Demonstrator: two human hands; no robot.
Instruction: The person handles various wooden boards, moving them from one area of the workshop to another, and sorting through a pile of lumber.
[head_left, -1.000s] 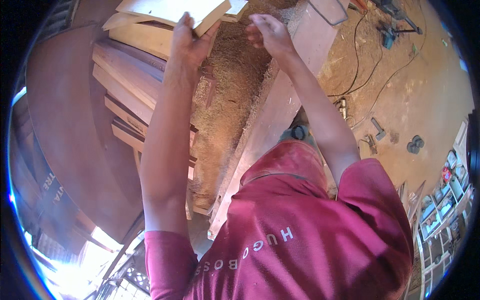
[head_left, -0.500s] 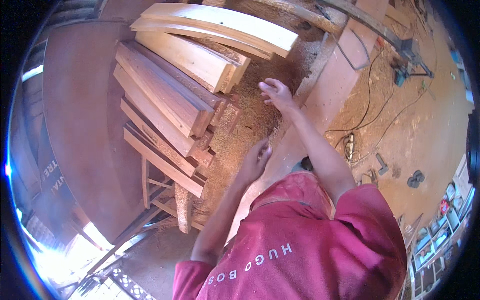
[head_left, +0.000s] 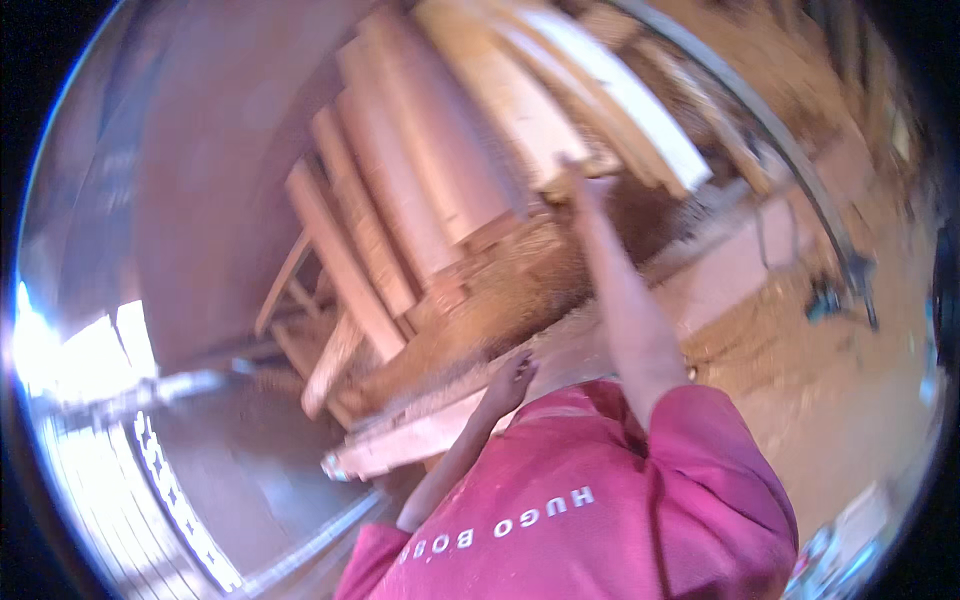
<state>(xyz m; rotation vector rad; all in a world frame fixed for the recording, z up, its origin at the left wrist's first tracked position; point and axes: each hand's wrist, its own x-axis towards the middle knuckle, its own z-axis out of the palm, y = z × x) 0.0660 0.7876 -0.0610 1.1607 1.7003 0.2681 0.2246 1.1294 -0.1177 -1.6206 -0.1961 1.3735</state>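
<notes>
My right hand point(head_left: 584, 182) reaches out to the cut end of a pale board point(head_left: 505, 95) in the stack. Its fingers are spread around nothing that I can see; blur hides whether they touch the wood. My left hand point(head_left: 513, 377) stays close to my body, above the edge of the workbench point(head_left: 430, 435). Its fingers are loosely bent and apart, with nothing visible in them. Reddish-brown boards point(head_left: 435, 130) lie left of the pale one, and a bright, whitish board point(head_left: 640, 95) lies to its right.
Sawdust point(head_left: 480, 320) covers the surface by the board ends. A long curved bar point(head_left: 760, 120) extends across the upper right, towards a dark clamp-like tool point(head_left: 840, 300). A wooden leg point(head_left: 333, 365) stands at lower left. Bright light enters at far left.
The view has swung, so the boards appear turned and farther right. My right arm has stretched out to the pale board's end. My left hand is lower, nearer my body.
</notes>
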